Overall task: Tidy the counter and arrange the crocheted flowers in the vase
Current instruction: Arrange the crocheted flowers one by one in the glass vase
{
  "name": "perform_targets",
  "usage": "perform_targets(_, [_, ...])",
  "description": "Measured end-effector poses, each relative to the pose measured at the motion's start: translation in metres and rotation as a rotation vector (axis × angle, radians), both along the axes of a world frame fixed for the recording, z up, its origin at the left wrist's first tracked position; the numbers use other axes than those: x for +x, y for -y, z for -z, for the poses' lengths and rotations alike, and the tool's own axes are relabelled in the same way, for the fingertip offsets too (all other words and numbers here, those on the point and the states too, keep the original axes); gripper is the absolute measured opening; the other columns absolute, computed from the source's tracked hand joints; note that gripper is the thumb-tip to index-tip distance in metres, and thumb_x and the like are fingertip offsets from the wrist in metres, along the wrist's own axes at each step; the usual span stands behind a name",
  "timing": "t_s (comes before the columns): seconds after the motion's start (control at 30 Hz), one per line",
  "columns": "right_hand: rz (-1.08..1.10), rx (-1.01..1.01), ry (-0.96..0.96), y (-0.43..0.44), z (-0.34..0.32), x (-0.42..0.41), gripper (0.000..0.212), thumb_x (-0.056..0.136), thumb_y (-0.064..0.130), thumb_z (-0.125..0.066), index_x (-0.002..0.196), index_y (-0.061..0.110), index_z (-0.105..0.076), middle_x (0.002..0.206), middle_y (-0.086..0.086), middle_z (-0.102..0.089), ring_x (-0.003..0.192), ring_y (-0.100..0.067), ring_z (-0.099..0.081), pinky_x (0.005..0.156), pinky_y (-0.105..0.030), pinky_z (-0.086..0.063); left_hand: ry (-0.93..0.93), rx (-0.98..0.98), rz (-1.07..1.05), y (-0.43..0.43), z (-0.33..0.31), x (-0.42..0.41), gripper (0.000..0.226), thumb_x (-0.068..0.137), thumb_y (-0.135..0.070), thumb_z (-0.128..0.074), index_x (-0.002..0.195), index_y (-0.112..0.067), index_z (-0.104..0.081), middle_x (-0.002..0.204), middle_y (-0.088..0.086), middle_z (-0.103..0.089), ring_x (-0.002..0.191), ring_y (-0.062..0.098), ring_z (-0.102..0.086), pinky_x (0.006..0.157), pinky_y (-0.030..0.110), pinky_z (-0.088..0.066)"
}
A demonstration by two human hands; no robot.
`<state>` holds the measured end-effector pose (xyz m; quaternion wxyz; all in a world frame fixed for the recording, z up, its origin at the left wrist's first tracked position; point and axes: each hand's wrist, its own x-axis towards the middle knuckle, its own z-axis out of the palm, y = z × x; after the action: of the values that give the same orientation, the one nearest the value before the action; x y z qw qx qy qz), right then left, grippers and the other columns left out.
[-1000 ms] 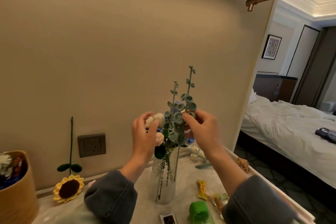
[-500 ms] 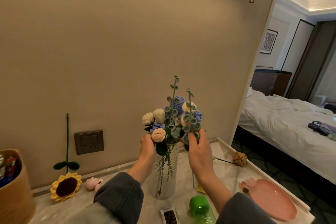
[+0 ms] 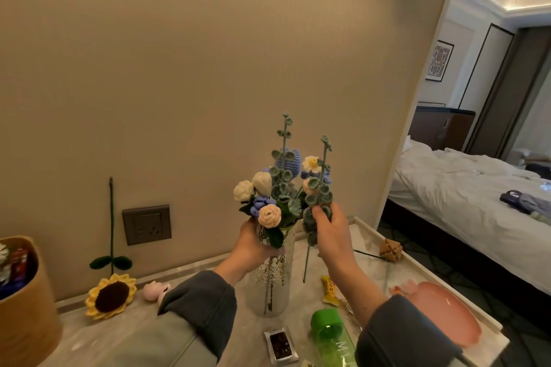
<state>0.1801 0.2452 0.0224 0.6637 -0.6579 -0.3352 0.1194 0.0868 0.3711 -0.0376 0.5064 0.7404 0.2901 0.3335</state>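
Observation:
A clear glass vase [image 3: 272, 286] stands on the marble counter [image 3: 125, 334] and holds several crocheted flowers [image 3: 269, 202] in white, blue and peach. My left hand [image 3: 253, 244] grips the vase near its rim. My right hand [image 3: 331, 232] pinches a teal crocheted sprig [image 3: 319, 194] just right of the vase; its stem hangs outside the glass. A crocheted sunflower [image 3: 111, 296] leans head-down against the wall at the left. A small pink crocheted piece [image 3: 155, 290] lies beside it.
A tan round basket [image 3: 24, 307] stands at far left. In front lie a green bottle [image 3: 334, 337], a dark snack packet [image 3: 280, 344] and a yellow wrapper [image 3: 329, 289]. A pink plate [image 3: 441, 310] and a wooden puzzle ball [image 3: 390, 250] sit right.
My right hand came down and right with the teal sprig, whose stem now hangs outside the vase. My left hand dropped from the flower heads to the vase rim.

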Motion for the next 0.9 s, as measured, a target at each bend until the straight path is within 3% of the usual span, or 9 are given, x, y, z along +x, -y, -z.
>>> perform_targets(0.13, [0.018, 0.006, -0.018, 0.003, -0.002, 0.003, 0.013, 0.099, 0.023, -0.051, 0.092, 0.029, -0.061, 0.093, 0.005, -0.067, 0.088, -0.012, -0.063, 0.071, -0.029, -0.049, 0.049, 0.045, -0.086, 0.003, 0.007, 0.008, 0.064, 0.051, -0.006, -0.091, 0.096, -0.031, -0.054, 0.096, -0.017, -0.060, 0.089, 0.005, -0.057, 0.065, 0.007, -0.044])
perform_targets(0.27, [0.071, 0.040, -0.009, 0.011, -0.002, 0.007, 0.012, 0.097, 0.024, -0.055, 0.090, 0.025, -0.064, 0.088, 0.002, -0.069, 0.084, -0.016, -0.064, 0.069, -0.030, -0.050, 0.155, 0.034, -0.264, 0.011, 0.016, 0.017, 0.062, 0.042, -0.010, -0.093, 0.088, -0.032, -0.058, 0.090, -0.019, -0.063, 0.081, -0.003, -0.061, 0.056, 0.003, -0.045])
perform_targets(0.37, [0.117, 0.113, 0.009, 0.021, -0.005, 0.012, 0.014, 0.095, 0.023, -0.058, 0.085, 0.027, -0.065, 0.084, 0.004, -0.070, 0.082, -0.016, -0.065, 0.067, -0.027, -0.050, 0.023, 0.001, -0.464, 0.020, 0.016, 0.018, 0.077, 0.039, -0.036, -0.093, 0.105, -0.025, -0.056, 0.106, -0.003, -0.058, 0.099, 0.018, -0.059, 0.077, 0.025, -0.054])
perform_targets(0.43, [0.146, 0.164, 0.023, 0.028, -0.009, 0.016, 0.016, 0.094, 0.023, -0.061, 0.082, 0.032, -0.064, 0.085, 0.005, -0.070, 0.084, -0.017, -0.066, 0.072, -0.030, -0.053, -0.171, -0.019, -0.598, 0.025, 0.016, 0.021, 0.101, 0.040, -0.053, -0.089, 0.123, -0.019, -0.041, 0.122, 0.005, -0.043, 0.118, 0.027, -0.044, 0.093, 0.039, -0.045])
perform_targets(0.5, [0.170, 0.214, 0.043, 0.033, -0.014, 0.019, 0.015, 0.093, 0.023, -0.062, 0.084, 0.034, -0.065, 0.087, 0.004, -0.070, 0.086, -0.017, -0.066, 0.075, -0.031, -0.055, -0.231, -0.023, -0.644, 0.028, 0.013, 0.023, 0.110, 0.043, -0.060, -0.086, 0.129, -0.017, -0.031, 0.129, 0.006, -0.036, 0.126, 0.029, -0.036, 0.098, 0.042, -0.040])
perform_targets(0.63, [0.196, 0.335, 0.049, 0.036, -0.029, 0.025, 0.012, 0.090, 0.022, -0.067, 0.087, 0.034, -0.067, 0.089, 0.005, -0.071, 0.088, -0.015, -0.067, 0.077, -0.030, -0.056, -0.149, -0.057, -0.587, 0.023, 0.013, 0.027, 0.108, 0.051, -0.054, -0.086, 0.137, -0.019, -0.032, 0.138, 0.004, -0.038, 0.133, 0.027, -0.036, 0.107, 0.040, -0.036])
perform_targets(0.73, [0.207, 0.397, 0.079, 0.028, -0.043, 0.023, 0.012, 0.089, 0.024, -0.069, 0.086, 0.035, -0.066, 0.088, 0.007, -0.071, 0.084, -0.008, -0.067, 0.071, -0.021, -0.054, 0.158, -0.017, -0.468, 0.013, 0.013, 0.022, 0.085, 0.050, -0.036, -0.091, 0.125, -0.018, -0.053, 0.122, 0.003, -0.061, 0.116, 0.023, -0.057, 0.097, 0.039, -0.048])
perform_targets(0.8, [0.215, 0.443, 0.089, 0.020, -0.051, 0.020, 0.013, 0.088, 0.023, -0.070, 0.084, 0.035, -0.066, 0.085, 0.009, -0.070, 0.080, -0.004, -0.067, 0.065, -0.017, -0.054, 0.180, -0.027, -0.428, 0.013, 0.010, 0.017, 0.090, 0.048, -0.037, -0.091, 0.125, -0.015, -0.051, 0.120, 0.005, -0.061, 0.112, 0.022, -0.060, 0.096, 0.041, -0.049])
perform_targets(0.9, [0.227, 0.473, 0.060, 0.006, -0.058, 0.018, 0.015, 0.087, 0.022, -0.072, 0.081, 0.035, -0.066, 0.083, 0.008, -0.071, 0.082, -0.012, -0.069, 0.071, -0.031, -0.059, 0.209, 0.057, -0.295, 0.006, 0.014, 0.021, 0.075, 0.048, -0.029, -0.090, 0.115, -0.015, -0.060, 0.106, 0.000, -0.067, 0.101, 0.019, -0.063, 0.092, 0.045, -0.053])
